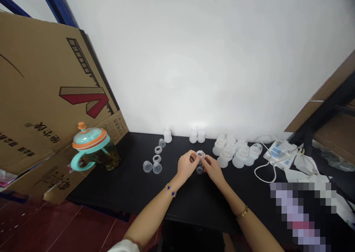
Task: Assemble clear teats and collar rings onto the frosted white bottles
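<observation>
My left hand [188, 166] and my right hand [213, 170] meet above the black table, fingers closed on opposite sides of a white bottle collar ring [200, 154]. A small clear piece [199, 169] shows just below the ring, between the hands; whether it is joined to the ring I cannot tell. Left of my hands lie two loose collar rings [156, 158] and several clear dome caps [157, 168]. Behind them stands a frosted white bottle [168, 135] without a top, and two more open bottles [193, 136] stand near the wall.
Several bottles with clear caps [240, 156] cluster at the right. Beyond them are a white power strip [281, 154], looped cables and papers. A teal-lidded jug [94, 148] stands at the left before large cardboard boxes [44, 96]. The white wall [199, 60] rises behind the table [116, 193].
</observation>
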Available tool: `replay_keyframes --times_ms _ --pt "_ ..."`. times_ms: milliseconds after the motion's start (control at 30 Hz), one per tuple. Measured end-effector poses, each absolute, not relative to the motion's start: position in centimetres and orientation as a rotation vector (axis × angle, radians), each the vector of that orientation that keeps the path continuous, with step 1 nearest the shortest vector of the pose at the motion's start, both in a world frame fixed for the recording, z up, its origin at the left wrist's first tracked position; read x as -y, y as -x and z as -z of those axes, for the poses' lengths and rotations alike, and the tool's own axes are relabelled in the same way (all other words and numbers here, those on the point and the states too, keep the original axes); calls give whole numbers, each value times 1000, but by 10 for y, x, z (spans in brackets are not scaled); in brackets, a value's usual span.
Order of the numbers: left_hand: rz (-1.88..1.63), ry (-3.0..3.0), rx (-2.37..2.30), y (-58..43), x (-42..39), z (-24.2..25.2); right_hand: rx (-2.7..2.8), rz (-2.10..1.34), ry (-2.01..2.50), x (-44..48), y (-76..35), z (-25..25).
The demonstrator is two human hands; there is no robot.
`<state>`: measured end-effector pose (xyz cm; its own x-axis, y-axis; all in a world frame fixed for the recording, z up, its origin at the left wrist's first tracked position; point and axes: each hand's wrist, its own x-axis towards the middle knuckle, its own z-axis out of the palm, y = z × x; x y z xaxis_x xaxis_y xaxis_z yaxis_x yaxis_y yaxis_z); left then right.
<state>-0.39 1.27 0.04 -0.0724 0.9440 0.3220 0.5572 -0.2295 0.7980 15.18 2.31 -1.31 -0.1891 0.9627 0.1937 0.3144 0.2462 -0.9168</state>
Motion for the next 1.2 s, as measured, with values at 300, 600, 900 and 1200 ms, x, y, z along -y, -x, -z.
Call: replay_keyframes --times_ms 300,600,900,1200 --pt "-1173 -1744 -1509 3 -15 3 1631 -1010 1164 -22 -150 13" --pt "-1163 -1774 -1565 3 -13 0 1688 -897 1198 -19 -149 9" --pt "-1165 -1758 -1556 4 -13 1 1716 -876 1202 -19 -150 11" --pt "-1187 -1755 -1532 3 -12 1 1713 -890 1210 -20 -150 12"
